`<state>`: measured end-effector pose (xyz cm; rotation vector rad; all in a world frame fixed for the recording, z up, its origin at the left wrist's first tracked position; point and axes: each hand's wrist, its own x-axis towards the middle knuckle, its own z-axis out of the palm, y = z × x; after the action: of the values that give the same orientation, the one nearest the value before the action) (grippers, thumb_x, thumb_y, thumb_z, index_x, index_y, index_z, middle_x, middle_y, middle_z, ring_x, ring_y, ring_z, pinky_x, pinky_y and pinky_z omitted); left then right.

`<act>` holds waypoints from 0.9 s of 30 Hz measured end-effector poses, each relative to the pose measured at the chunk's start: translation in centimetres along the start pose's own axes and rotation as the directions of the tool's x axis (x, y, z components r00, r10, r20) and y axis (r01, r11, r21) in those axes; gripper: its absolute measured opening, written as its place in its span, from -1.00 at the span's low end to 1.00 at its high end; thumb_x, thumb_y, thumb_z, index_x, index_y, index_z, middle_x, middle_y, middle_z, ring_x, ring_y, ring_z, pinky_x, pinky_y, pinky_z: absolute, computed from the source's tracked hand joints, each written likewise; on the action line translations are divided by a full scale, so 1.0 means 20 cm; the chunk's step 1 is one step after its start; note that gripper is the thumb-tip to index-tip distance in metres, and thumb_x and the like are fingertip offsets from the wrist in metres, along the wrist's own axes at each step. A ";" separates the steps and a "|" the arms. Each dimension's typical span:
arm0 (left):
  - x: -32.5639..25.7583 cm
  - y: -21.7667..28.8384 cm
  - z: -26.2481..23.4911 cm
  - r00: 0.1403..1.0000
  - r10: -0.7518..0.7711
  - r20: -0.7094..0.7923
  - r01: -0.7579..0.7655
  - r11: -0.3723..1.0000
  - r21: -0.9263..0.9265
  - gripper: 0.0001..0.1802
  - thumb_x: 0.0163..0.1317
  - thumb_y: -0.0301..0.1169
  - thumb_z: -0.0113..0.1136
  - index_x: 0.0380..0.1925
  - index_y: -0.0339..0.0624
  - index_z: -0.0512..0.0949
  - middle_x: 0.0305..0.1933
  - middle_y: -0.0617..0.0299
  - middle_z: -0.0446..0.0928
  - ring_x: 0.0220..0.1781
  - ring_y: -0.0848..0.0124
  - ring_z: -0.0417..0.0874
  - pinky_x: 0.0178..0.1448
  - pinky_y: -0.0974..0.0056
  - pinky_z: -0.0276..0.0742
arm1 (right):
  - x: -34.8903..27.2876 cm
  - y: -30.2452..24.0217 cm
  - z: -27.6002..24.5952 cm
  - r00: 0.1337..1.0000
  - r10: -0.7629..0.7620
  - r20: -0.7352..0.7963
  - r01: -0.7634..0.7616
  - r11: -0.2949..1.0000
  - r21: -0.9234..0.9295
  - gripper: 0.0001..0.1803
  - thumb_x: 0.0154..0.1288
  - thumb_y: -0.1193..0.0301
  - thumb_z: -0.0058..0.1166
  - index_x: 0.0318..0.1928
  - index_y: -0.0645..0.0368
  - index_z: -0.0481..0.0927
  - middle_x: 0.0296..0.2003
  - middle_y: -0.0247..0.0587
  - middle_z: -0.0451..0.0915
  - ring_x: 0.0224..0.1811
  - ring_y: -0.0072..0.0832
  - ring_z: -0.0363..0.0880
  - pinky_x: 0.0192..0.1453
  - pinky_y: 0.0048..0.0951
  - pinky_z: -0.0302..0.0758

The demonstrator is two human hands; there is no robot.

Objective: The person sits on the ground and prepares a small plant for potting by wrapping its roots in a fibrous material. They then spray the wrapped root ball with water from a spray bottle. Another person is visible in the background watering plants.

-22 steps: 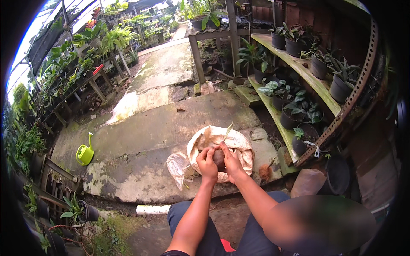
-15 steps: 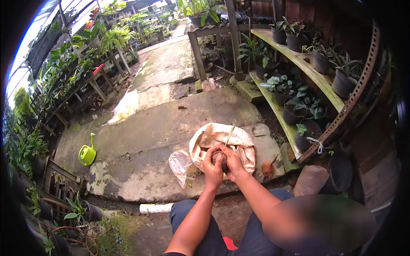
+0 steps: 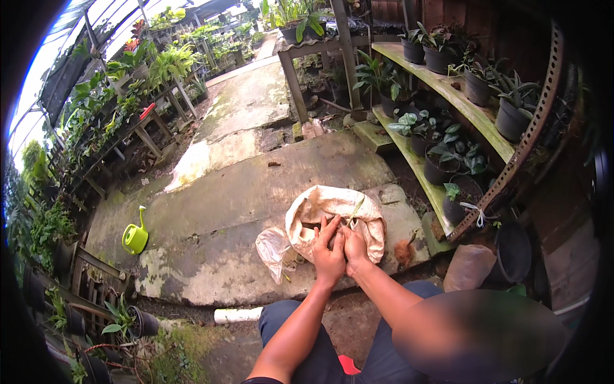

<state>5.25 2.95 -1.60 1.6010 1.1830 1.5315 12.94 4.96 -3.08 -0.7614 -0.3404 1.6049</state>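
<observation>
A whitish woven sack (image 3: 308, 208) with a rolled-down rim stands on the concrete slab, dark inside. Both my hands are together over its near side. A small plant with a slender green leaf (image 3: 356, 208) rises at a slant from my right hand (image 3: 357, 248), whose fingers are curled closed around its base. My left hand (image 3: 329, 256) lies against the right one, its fingers stretched forward and apart. Whatever soil or root lies between the palms is mostly hidden. A crumpled clear plastic bag (image 3: 272, 251) touches the sack's left side.
Brown fibre (image 3: 403, 252) lies right of the sack. A green watering can (image 3: 135, 237) stands at the left. Potted plants line wooden shelves (image 3: 441, 201) on the right. A filled plastic bag (image 3: 469, 267) and black pot (image 3: 513, 248) sit near my right knee; a white pipe (image 3: 238, 315) lies by my left.
My hands were cupped around a dark round soil clump; now the left fingers have straightened and the right has curled closed. The leaf has tilted further right. The view has shifted slightly.
</observation>
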 end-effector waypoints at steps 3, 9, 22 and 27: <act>0.05 0.09 0.02 0.976 0.013 -0.215 -0.037 0.993 -0.108 -0.39 0.35 -0.46 0.33 0.36 -0.36 0.41 0.32 -0.07 0.56 0.41 0.20 0.54 0.57 0.05 0.29 | 0.01 -0.03 0.02 0.993 -0.097 0.073 0.105 0.987 -0.120 -0.69 0.64 0.34 -0.11 -0.09 0.29 0.65 -0.23 -0.25 0.65 -0.12 -0.51 0.64 0.01 -0.45 0.61; 0.04 0.06 0.02 0.978 -0.129 -0.163 0.046 0.899 -0.436 -0.32 0.30 -0.38 0.46 0.37 -0.34 0.44 0.27 -0.02 0.58 0.29 0.30 0.61 0.41 0.18 0.49 | 0.00 -0.01 0.09 0.959 -0.275 0.073 0.272 0.961 0.047 -0.75 0.56 0.39 -0.04 -0.09 0.29 0.65 -0.12 -0.27 0.65 -0.06 -0.52 0.62 0.08 -0.45 0.59; 0.12 0.08 0.00 0.980 -0.108 -0.164 0.052 0.949 -0.311 -0.58 0.22 -0.58 0.38 0.10 -0.42 0.65 0.10 0.00 0.72 0.15 0.32 0.72 0.30 0.23 0.59 | 0.08 0.03 0.10 0.990 -0.139 -0.021 0.140 0.972 0.189 -0.70 0.61 0.34 -0.10 0.03 0.30 0.61 -0.08 -0.25 0.62 -0.03 -0.50 0.60 0.05 -0.45 0.58; 0.15 0.07 0.01 0.986 -0.094 -0.139 0.048 0.952 -0.303 -0.64 0.17 -0.63 0.37 0.01 -0.42 0.69 0.11 -0.01 0.73 0.18 0.29 0.71 0.36 0.20 0.55 | 0.12 0.03 0.06 0.999 -0.048 -0.006 0.048 0.969 0.241 -0.67 0.63 0.26 -0.10 0.10 0.25 0.55 -0.11 -0.28 0.58 -0.03 -0.49 0.61 0.06 -0.42 0.60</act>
<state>5.46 5.15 0.81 1.2492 1.0165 1.7173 11.61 7.51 -3.19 -0.5632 -0.1577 1.5664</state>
